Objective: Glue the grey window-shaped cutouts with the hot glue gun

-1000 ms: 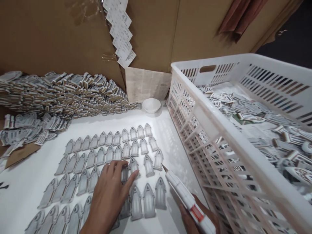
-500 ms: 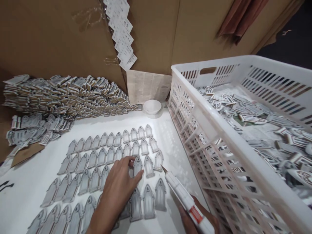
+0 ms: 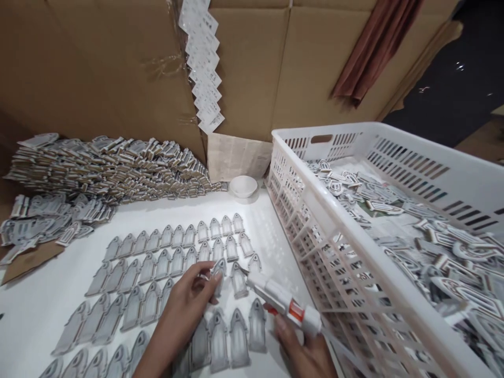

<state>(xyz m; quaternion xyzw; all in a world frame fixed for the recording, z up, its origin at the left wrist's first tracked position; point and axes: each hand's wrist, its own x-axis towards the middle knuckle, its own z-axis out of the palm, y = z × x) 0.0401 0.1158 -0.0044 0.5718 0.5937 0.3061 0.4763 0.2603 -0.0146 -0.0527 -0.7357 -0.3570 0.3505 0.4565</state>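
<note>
A person's left hand (image 3: 189, 302) pinches one grey arch-shaped cut-out piece (image 3: 219, 270) between thumb and fingertips, tilting it up just above the white tabletop (image 3: 51, 310), while the right hand (image 3: 305, 352) is wrapped around a white glue gun with an orange trigger (image 3: 281, 302), its nozzle pointing at that piece from just beside it. The held piece sits in the rows of matching grey arched cut-outs (image 3: 157, 268) laid flat on the tabletop, toward their right end. Right of the rows stands a white slotted plastic crate (image 3: 354, 247) filled with loose cut-outs. Behind the rows a tall stack of finished pieces (image 3: 106, 165) leans along brown cardboard sheets (image 3: 98, 68), and a small white bowl (image 3: 243, 186) rests on the tabletop between the stack and the crate.
</note>
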